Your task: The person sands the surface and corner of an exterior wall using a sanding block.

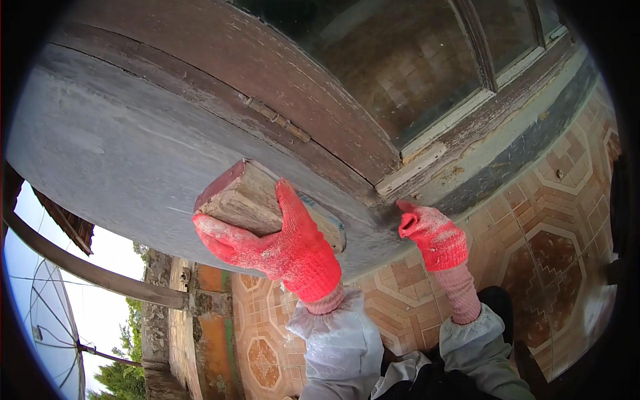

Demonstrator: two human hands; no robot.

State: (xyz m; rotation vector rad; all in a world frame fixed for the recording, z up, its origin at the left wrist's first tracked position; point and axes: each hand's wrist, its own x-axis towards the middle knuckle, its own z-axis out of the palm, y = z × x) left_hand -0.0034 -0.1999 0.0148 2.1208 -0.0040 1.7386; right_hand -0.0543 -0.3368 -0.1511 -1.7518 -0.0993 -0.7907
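Note:
My left hand point(280, 250), in a red rubber-coated glove dusted with pale powder, is closed around a chunky wooden block point(243, 193) with a reddish end. The block is held at the grey wall point(133, 147); a flat pale piece with a rounded end point(331, 227) shows beyond my fingers, and I cannot tell whether it is joined to the block. My right hand point(433, 237), in a matching dusty glove, is by the lower corner of the wooden frame point(387, 187). Its fingers are curled in; whether they hold anything small is hidden.
Above the wall runs a weathered brown wooden frame with a rusty hinge point(277, 119) and glass panes point(400, 73). Patterned brown tiles point(547, 253) cover the floor. At lower left are a worn orange pillar point(215, 333), a curved bar point(93, 267) and a satellite dish point(53, 327).

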